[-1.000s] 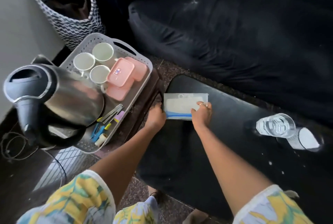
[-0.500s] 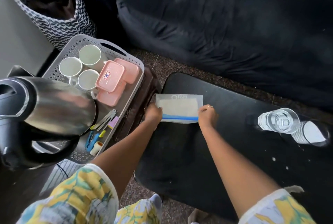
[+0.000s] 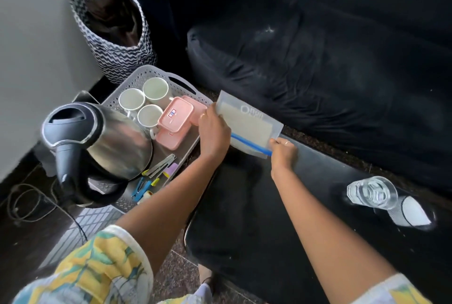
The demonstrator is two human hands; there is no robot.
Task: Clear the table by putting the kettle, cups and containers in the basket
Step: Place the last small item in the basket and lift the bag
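2 grips | L hand (image 3: 214, 132) + R hand (image 3: 283, 152): fingers (image 3: 276, 141) pinch bag (image 3: 247, 121) (blue strip)

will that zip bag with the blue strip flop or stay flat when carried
The zip bag probably flexes: it is thin film, and the left hand and right hand hold opposite edges. It seems light, its pale contents lying flat. The smooth film might slip from a loose pinch.

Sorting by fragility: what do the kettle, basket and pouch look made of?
Kettle: polished steel body, mirror reflections; dark plastic-looking lid.
Basket: matte grey plastic, moulded perforations.
Pouch: translucent flexible plastic, probably; contents show through, blue zip strip.
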